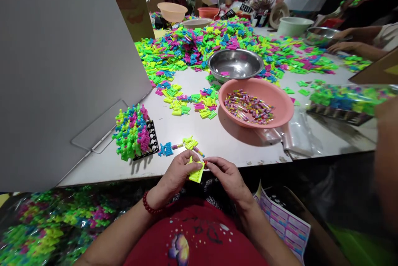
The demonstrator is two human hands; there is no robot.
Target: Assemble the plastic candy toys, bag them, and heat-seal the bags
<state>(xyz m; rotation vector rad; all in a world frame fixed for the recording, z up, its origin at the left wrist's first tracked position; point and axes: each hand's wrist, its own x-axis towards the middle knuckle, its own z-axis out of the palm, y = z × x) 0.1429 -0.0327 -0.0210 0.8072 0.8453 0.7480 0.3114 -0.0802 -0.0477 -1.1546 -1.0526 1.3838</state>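
So a yellow plastic piece (pixel 195 175) is gripped between thumb and fingers of the left hand (pixel 182 170), right over the front edge of the bench (pixel 182 127). A small red bit (pixel 205 163) is pinched in the fingertips of the right hand (pixel 226 173), just beside that piece; whether the two actually touch can't really be told. Just past the hands, a blue piece (pixel 166 149) and another yellow one (pixel 190 142) are laid out with little striped tubes (pixel 199 151). Off to the left, a black tray (pixel 153 136) is mostly covered in colourful pieces (pixel 132 131). Loads of mini tubes (pixel 248 107) are held in a pink bowl (pixel 286 112), with a metal bowl (pixel 214 67) parked behind it.
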